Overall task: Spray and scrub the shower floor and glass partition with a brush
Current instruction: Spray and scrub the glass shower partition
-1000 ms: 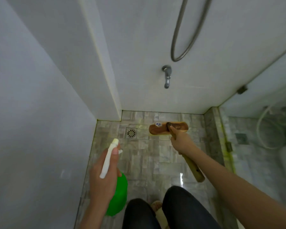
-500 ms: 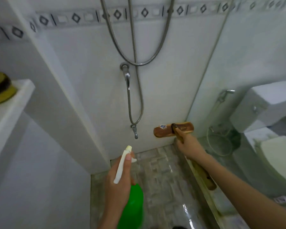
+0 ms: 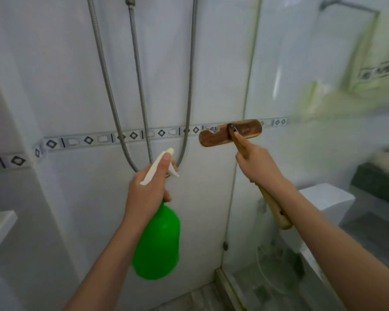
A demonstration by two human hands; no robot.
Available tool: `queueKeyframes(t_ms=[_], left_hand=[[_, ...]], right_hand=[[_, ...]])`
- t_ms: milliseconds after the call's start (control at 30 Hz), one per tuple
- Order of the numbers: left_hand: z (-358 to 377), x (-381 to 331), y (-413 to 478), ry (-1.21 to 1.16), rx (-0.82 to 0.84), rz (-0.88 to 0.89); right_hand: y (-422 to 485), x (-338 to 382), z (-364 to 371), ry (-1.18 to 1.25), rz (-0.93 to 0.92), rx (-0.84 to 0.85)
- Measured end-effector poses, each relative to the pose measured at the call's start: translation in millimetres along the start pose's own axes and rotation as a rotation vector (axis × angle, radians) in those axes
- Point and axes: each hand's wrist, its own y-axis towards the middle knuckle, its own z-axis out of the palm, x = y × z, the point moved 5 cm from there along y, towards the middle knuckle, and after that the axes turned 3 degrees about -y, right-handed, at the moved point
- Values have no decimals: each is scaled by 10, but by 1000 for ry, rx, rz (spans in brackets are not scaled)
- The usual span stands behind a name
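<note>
My left hand (image 3: 147,194) grips the neck of a green spray bottle (image 3: 157,245) with a white trigger head, held upright in front of the white tiled wall, forefinger along the nozzle. My right hand (image 3: 258,166) holds the wooden handle of a scrub brush (image 3: 230,132), whose oblong wooden head is raised to the height of the patterned tile band, by the edge of the glass partition (image 3: 312,153) on the right. Only a sliver of the shower floor (image 3: 200,299) shows at the bottom.
Metal shower hoses (image 3: 189,75) hang in loops down the wall ahead. A white ledge (image 3: 0,227) juts out at the left. Through the glass I see a white toilet tank (image 3: 326,198) and a coiled hose low down.
The view has tilted up from the floor to the wall. Both hands rose with it; the brush lifted off the floor tiles to the tile band beside the glass.
</note>
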Motion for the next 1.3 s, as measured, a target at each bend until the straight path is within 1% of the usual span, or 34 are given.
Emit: queueKeyframes(t_ms=[200, 333, 467, 600, 700, 800, 933, 1167, 1300], left_hand=[[569, -477, 584, -51, 31, 114], [948, -715, 827, -86, 71, 181], [1322, -942, 1086, -96, 174, 243], [1592, -1083, 1354, -119, 284, 284], [1827, -1165, 1656, -165, 361, 333], [2072, -1283, 1929, -208, 443, 344], [2371, -1312, 2197, -310, 515, 365], [2922, -1360, 2428, -567, 748, 282], [3165, -1469, 2434, -624, 806, 259]], right_hand=[[570, -57, -678, 12, -94, -172], [850, -124, -982, -4, -161, -273], [1144, -164, -1282, -40, -205, -397], [1298, -123, -1555, -13, -244, -506], [1423, -72, -1783, -97, -272, -656], [1496, -46, -2041, -192, -244, -785], [1472, -33, -2346, -325, -196, -888], [1257, 53, -2665, -585, -63, -982], [1179, 50, -2761, -667, 0, -1031]])
